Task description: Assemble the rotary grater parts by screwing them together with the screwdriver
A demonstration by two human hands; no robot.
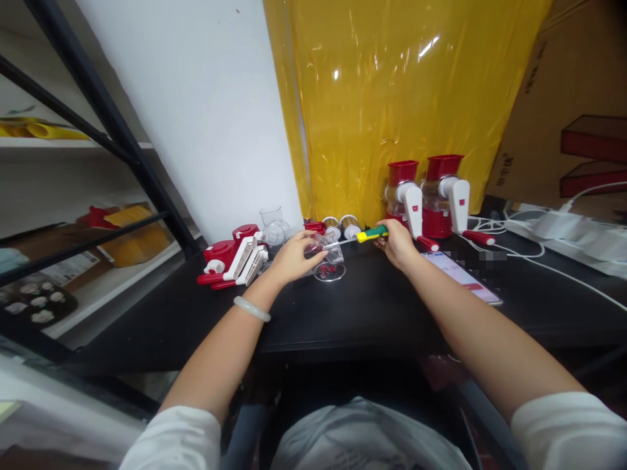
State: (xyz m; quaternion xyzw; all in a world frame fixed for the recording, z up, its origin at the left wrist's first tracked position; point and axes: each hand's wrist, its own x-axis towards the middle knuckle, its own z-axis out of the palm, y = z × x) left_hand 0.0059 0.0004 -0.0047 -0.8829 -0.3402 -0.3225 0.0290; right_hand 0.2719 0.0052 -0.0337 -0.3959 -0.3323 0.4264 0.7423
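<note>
My left hand [296, 256] is closed around a clear plastic part [334, 251] above the black table. In my right hand [396, 243] is a screwdriver [373, 233] with a green and yellow handle, held level. Its shaft points left and its tip meets the clear part; the exact contact is too small to make out. Just below the clear part is a round clear dish [330, 277] with small red pieces. Behind my hands stand metal grater drums [349, 226]. Left of my left hand lie red bases [220, 253] and white crank handles [240, 262] with red grips.
Two red and white rotary graters [443, 196] stand at the back right. A phone [463, 277] lies beside my right forearm. White cables [524, 251] and a power strip [573, 235] are at the right. A black metal shelf frame [93, 98] rises on the left.
</note>
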